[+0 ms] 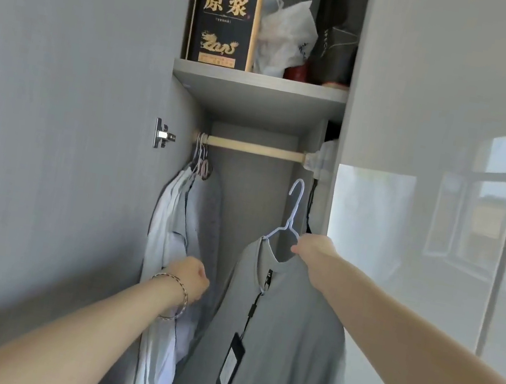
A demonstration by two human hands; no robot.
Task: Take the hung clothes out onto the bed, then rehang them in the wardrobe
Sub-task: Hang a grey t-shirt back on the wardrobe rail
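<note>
A grey T-shirt [282, 330] with a black tag hangs on a pale blue hanger [291, 215]. My right hand [314, 247] grips that hanger at its shoulder, holding it below the wooden rail [252, 148], hook up and off the rail. Several light shirts and a grey garment [185, 230] hang bunched at the rail's left end. My left hand [190, 280], with a bracelet on the wrist, is closed against those hung clothes; whether it grips the cloth I cannot tell.
A shelf [259, 85] above the rail carries a black box with gold characters [224, 12], a white plastic bag [283, 39] and a dark bag [339, 28]. The open grey door [55, 125] stands at left, a glossy white door [435, 155] at right.
</note>
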